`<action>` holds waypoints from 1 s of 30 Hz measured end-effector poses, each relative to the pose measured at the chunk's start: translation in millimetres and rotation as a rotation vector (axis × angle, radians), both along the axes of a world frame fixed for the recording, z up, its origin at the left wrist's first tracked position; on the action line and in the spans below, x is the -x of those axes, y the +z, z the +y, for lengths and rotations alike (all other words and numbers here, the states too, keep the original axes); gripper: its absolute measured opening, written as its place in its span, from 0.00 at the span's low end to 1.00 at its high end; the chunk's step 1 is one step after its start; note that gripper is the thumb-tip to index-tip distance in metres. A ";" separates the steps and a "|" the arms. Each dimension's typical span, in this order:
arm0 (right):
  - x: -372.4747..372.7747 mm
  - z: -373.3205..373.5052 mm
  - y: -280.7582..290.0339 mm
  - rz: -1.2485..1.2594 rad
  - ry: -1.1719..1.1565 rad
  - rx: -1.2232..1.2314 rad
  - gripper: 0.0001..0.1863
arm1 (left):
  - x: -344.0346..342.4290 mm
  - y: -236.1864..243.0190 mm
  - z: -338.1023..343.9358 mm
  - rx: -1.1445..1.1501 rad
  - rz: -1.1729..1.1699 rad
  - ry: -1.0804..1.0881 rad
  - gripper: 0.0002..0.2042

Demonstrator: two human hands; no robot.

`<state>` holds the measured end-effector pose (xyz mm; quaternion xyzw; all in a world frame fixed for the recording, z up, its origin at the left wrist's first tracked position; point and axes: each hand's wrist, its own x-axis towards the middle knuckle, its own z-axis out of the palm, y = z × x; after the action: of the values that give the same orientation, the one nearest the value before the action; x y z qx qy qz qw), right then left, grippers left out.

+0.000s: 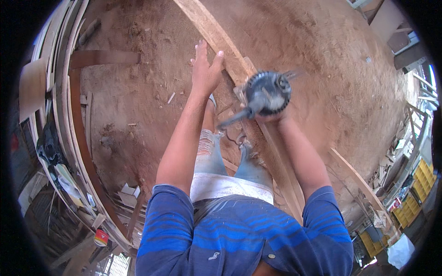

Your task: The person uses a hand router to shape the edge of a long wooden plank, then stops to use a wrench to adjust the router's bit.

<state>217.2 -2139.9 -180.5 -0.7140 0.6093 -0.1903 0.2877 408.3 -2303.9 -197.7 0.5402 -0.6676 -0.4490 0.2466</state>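
Your left hand (206, 73) has its grip spread beside the left edge of the long wooden plank (213, 32), thumb nearest the wood. The black power tool (268, 92), blurred, is over the plank's right edge. Your right hand (272, 117) is mostly hidden behind it, so I cannot tell how that grip closes.

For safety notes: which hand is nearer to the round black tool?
Right. The right hand is at the round black tool, partly hidden by it; the left hand is apart, leftward, by the long brown wooden beam.
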 end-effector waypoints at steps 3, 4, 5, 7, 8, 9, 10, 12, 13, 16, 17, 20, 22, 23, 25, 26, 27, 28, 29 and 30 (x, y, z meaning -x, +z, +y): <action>-13.3 -46.5 30.3 -0.206 -0.214 0.329 0.30 | -5.9 5.2 -0.3 -0.027 0.069 0.020 0.37; -19.3 -67.1 43.7 -0.137 -0.205 0.589 0.27 | -10.1 8.6 -1.0 -0.006 0.096 0.036 0.36; -19.3 -75.2 46.4 -0.135 -0.203 0.590 0.27 | -12.4 10.0 -0.8 0.053 0.100 0.068 0.34; -21.4 -81.8 50.6 -0.183 -0.229 0.529 0.27 | -17.9 23.2 -2.6 0.087 0.123 0.059 0.30; -22.3 -80.2 53.0 -0.182 -0.230 0.531 0.27 | -19.8 31.3 -4.1 0.124 0.147 0.048 0.26; -22.1 -78.8 55.3 -0.179 -0.232 0.524 0.27 | -20.0 42.8 -5.4 0.126 0.141 0.066 0.25; -21.5 -75.7 58.1 -0.174 -0.235 0.519 0.27 | -20.8 51.1 -4.6 0.136 0.145 0.066 0.25; -19.3 -53.9 55.6 -0.229 -0.257 0.499 0.27 | -19.5 71.6 -2.0 0.033 0.288 0.027 0.24; -14.9 -37.7 45.2 -0.237 -0.290 0.336 0.27 | -15.2 88.3 2.2 -0.110 0.410 0.030 0.22; -6.2 10.9 61.2 -0.675 -0.573 -0.237 0.27 | -15.9 133.8 8.9 -0.363 0.565 -0.224 0.21; -2.8 25.6 70.0 -0.814 -0.665 -0.364 0.28 | -11.8 141.8 12.0 -0.348 0.573 -0.245 0.21; 13.3 58.8 102.7 -0.196 -0.290 0.268 0.29 | 8.9 186.0 28.1 -0.712 0.705 -0.680 0.22; 18.5 77.9 125.2 -0.136 -0.336 0.261 0.33 | 27.8 221.0 38.8 -0.768 0.570 -0.900 0.24; 22.2 88.6 127.2 -0.132 -0.318 0.310 0.36 | 36.7 238.0 43.9 -0.710 0.465 -0.957 0.25; 26.3 102.9 152.1 -0.115 -0.380 0.329 0.36 | 54.6 258.1 52.4 -0.577 0.313 -1.064 0.24; 28.2 109.6 165.7 -0.115 -0.415 0.326 0.36 | 62.2 267.0 56.8 -0.564 0.305 -1.097 0.24; 31.2 117.0 177.7 -0.126 -0.416 0.325 0.34 | 68.8 275.9 62.8 -0.500 0.224 -1.140 0.23; 33.4 125.2 184.7 -0.118 -0.447 0.346 0.34 | 74.0 284.3 69.6 -0.436 0.140 -1.180 0.21; 36.1 133.5 191.2 -0.091 -0.430 0.348 0.33 | 76.3 285.6 77.2 -0.400 0.158 -1.179 0.18; 37.9 139.5 198.1 -0.066 -0.411 0.355 0.32 | 75.5 286.7 82.5 -0.379 0.145 -1.210 0.18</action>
<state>179.3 -2000.4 17.5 -0.6079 0.6889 -0.3716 0.1332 332.8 -2221.3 88.9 0.0702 -0.7452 -0.6546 -0.1059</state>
